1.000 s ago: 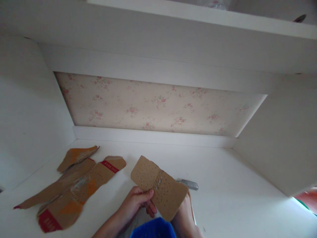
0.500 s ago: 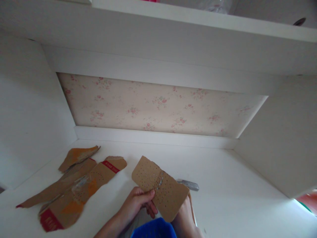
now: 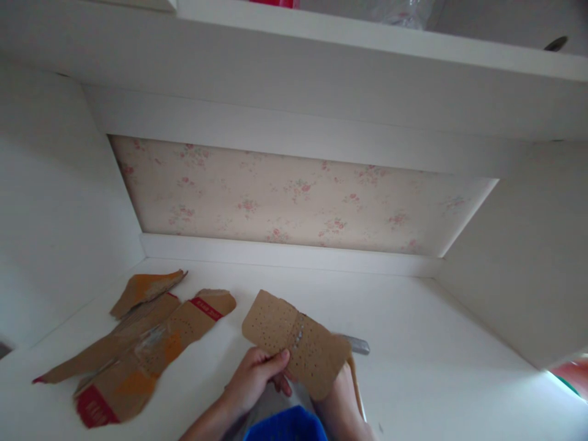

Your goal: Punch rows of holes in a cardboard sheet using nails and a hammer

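A piece of tan cardboard (image 3: 316, 358), dotted with small holes and creased across the middle, is tilted in front of me. My left hand (image 3: 261, 370) grips its lower left edge, thumb on the face and fingers curled beneath. My right hand (image 3: 337, 392) reaches up behind the right end of the cardboard, which hides its fingers. Beside that wrist runs a thin tan strip (image 3: 356, 389). A grey, flat-handled object (image 3: 356, 344) lies on the white surface, partly covered by the cardboard. Below the hands shows a blue perforated container (image 3: 287, 425).
Torn cardboard pieces (image 3: 151, 352) with orange and red patches lie on the white surface (image 3: 436, 355) at left. White side panels and an overhead shelf (image 3: 321, 27) enclose the space. Floral wallpaper (image 3: 298, 196) shows at the back. A clear plastic bag (image 3: 407, 13) sits above.
The cardboard has tilted slightly, its lower right corner rising a little. Both hands stay nearly in place, the left still gripping. The view has shifted slightly.
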`<state>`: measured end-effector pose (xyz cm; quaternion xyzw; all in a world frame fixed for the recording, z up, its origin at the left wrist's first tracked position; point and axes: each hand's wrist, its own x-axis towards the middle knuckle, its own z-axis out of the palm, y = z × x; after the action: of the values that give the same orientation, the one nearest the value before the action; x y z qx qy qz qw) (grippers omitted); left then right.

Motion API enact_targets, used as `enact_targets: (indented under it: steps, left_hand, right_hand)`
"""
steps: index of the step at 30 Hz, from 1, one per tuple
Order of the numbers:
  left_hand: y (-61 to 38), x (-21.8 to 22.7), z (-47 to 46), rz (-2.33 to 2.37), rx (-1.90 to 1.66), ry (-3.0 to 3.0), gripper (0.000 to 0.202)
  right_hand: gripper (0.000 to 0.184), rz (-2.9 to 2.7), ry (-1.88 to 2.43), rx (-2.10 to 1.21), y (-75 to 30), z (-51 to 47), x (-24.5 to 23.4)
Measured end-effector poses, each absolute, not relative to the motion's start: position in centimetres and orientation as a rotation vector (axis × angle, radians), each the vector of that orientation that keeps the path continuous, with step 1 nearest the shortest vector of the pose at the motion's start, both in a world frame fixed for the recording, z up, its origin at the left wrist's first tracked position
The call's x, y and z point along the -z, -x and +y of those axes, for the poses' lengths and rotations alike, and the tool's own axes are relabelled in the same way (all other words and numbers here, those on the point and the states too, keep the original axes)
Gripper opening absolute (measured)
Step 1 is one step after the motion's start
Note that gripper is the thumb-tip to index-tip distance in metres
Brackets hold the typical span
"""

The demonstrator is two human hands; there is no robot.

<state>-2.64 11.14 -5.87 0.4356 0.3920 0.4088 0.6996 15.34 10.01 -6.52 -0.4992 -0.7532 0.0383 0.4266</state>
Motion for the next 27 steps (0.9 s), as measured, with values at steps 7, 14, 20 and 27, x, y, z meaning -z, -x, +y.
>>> enact_targets:
  steps: [7,14,20,27]
  left_hand:
    - [2.6,5.9,11.7,0.9,-1.111,-0.774,0.045]
    - [2.8,5.7,11.6,0.828,-1.129,-0.7,0.044]
    - [3.1,6.0,11.5,0.771,-1.062,-0.769,0.042]
    - [2.9,5.6,11.3,0.745,-0.981,-0.863,0.044]
  right_hand:
    - [0.027,-1.659,1.534,-0.36,-15.5,10.2,5.0]
    - [0.028,-1.664,1.392,-0.578,-14.9,9.9,4.0]
    - [0.025,-1.788,1.312,-0.565,-14.6,9.7,4.6]
    - [0.022,-1.867,1.302,-0.503,-15.0,9.8,4.5]
